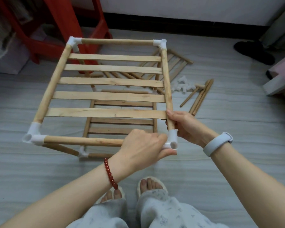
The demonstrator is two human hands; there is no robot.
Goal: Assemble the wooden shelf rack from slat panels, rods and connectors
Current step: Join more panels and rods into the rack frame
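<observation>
Four white connectors [172, 140] frame the upper slat panel [109, 83], raised above the lower tier on the floor [39, 162]. Your left hand [143, 147] grips the front rod [82, 141] at the near-right connector; your right hand [184, 125] grips the side rod [167, 89]. Seat both rods fully, then fetch spare rods [201, 96].

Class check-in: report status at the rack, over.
Left hand grips front rod at connector. Right hand grips side rod. Top panel framed. Nothing in the way.

Loose rods [199, 96] right of slat panel [109, 83]
</observation>
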